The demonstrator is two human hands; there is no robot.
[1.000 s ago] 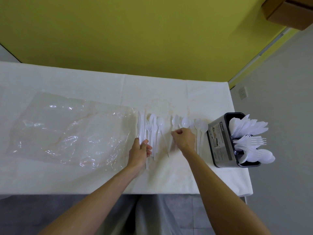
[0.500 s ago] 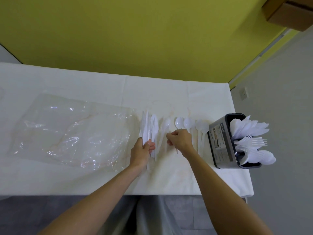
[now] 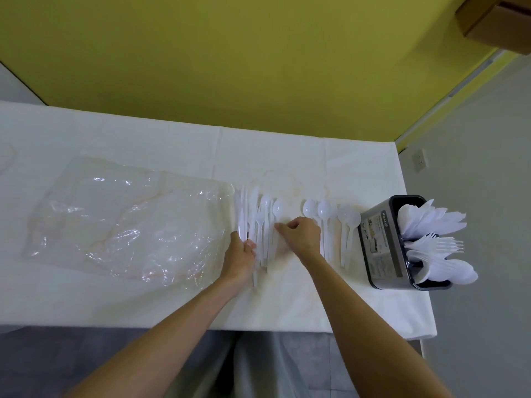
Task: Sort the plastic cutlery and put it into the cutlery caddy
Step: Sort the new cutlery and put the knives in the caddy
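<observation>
White plastic cutlery lies in a row on the white table (image 3: 172, 305). My left hand (image 3: 242, 254) grips a bundle of white knives and spoons (image 3: 253, 222) by the handles. My right hand (image 3: 301, 235) pinches the handle of a white spoon (image 3: 278, 209) and holds it beside that bundle. Three more spoons (image 3: 323, 211) lie flat to the right of my right hand. The grey cutlery caddy (image 3: 379, 242) stands at the table's right end, with knives, forks and spoons sticking out of its separate compartments.
A crumpled clear plastic bag (image 3: 129, 219) lies flat on the left half of the table. The table's right edge runs just beyond the caddy. A yellow wall backs the table, and a cardboard box (image 3: 500, 21) sits at the upper right.
My right hand has moved left with a spoon, from the loose spoons toward the bundle. My left hand has kept its grip on the bundle and gathered it tighter.
</observation>
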